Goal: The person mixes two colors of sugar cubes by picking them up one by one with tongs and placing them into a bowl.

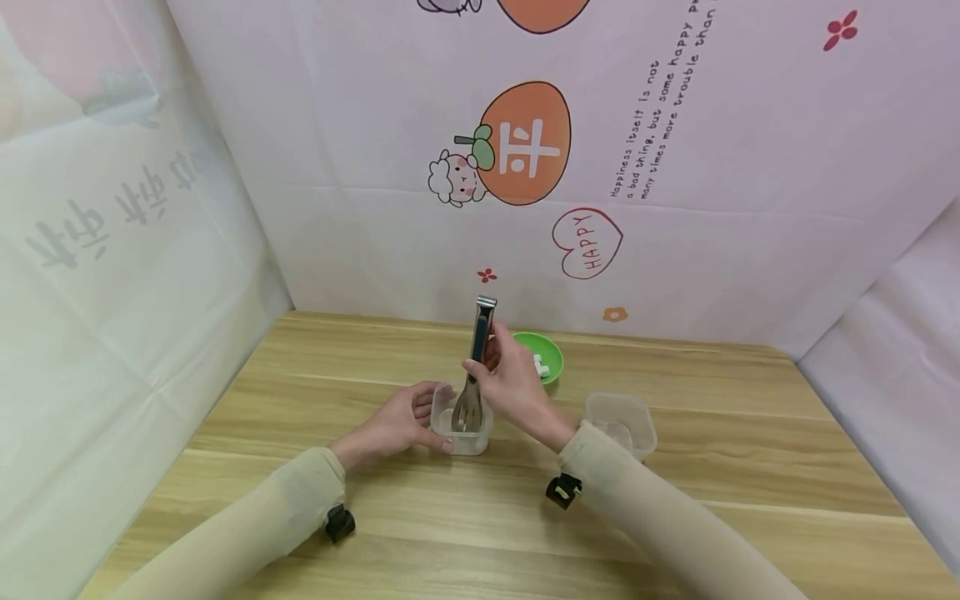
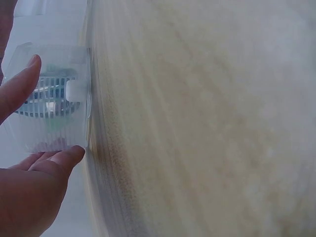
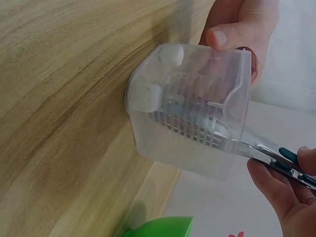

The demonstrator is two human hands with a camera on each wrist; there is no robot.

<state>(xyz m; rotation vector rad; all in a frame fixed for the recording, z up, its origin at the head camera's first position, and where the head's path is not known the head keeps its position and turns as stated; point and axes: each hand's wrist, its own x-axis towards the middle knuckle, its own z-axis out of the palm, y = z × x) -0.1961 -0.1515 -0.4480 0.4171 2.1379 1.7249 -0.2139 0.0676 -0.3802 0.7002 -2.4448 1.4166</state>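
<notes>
My left hand [image 1: 392,423] grips a clear plastic container [image 1: 472,446] from the left, thumb on its near side and fingers on its far side. In the left wrist view its vertical ribs show. With my right hand [image 1: 516,382] I hold metal tongs [image 1: 481,337] with dark handle grips, heads pointing down inside the container. Through the wall, in the right wrist view, small white blocks [image 3: 146,97] lie at the container's bottom, close to the tong heads. Behind my right hand a green bowl [image 1: 553,352] holds white pieces [image 1: 541,366].
A second clear container [image 1: 642,423] stands to the right, partly behind my right sleeve. The wooden table [image 1: 450,533] meets a printed cloth backdrop [image 1: 375,250] at the back, with more cloth at both sides.
</notes>
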